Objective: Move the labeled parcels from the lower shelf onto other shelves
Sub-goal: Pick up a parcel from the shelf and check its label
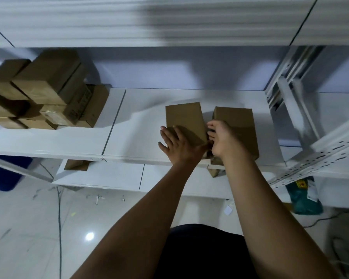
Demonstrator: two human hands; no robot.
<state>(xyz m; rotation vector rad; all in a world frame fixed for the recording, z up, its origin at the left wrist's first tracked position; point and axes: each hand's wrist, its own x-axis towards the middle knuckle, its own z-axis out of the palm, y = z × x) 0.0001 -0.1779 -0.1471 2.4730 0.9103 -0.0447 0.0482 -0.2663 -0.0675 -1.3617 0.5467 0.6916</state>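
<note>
A: The left hand has its grip spread flat on the left cardboard box; the right hand curls into the gap beside the right cardboard box.

B: Both boxes sit side by side on the middle shelf, long axes running away from the person, one hand per box.

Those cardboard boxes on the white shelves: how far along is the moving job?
Partly done, it seems. A pile of boxes already sits at the middle shelf's left end. In hand: the left hand lies flat on one box, the right hand touches its neighbour. Left: at least two boxes peek out on the lower shelf.
</note>
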